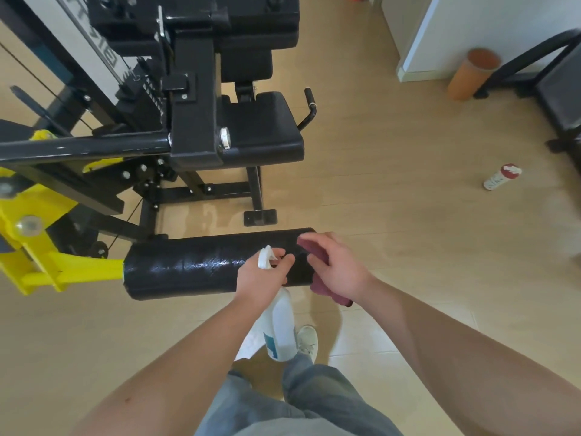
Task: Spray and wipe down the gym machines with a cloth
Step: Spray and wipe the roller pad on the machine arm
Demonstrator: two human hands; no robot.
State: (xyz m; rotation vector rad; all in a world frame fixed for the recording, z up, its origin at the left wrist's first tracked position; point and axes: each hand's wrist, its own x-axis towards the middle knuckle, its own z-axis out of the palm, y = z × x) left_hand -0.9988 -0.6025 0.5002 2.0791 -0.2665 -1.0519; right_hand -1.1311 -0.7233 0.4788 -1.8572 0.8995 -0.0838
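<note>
A black padded roller (pixel 195 265) on a yellow arm (pixel 47 265) belongs to a black leg machine with a seat (pixel 261 130). The roller's surface glistens wet. My left hand (pixel 261 278) grips the neck of a white spray bottle (pixel 279 328), whose nozzle points at the roller while its body hangs down. My right hand (pixel 336 265) holds a dark red cloth (pixel 317 287) pressed against the roller's right end. Part of the cloth is hidden under my hand.
A white and red can (pixel 501 177) lies on the wooden floor at the right. An orange tube (pixel 471 73) leans by a white wall, beside another black machine (pixel 553 89). My shoe (pixel 306 338) stands just below the roller.
</note>
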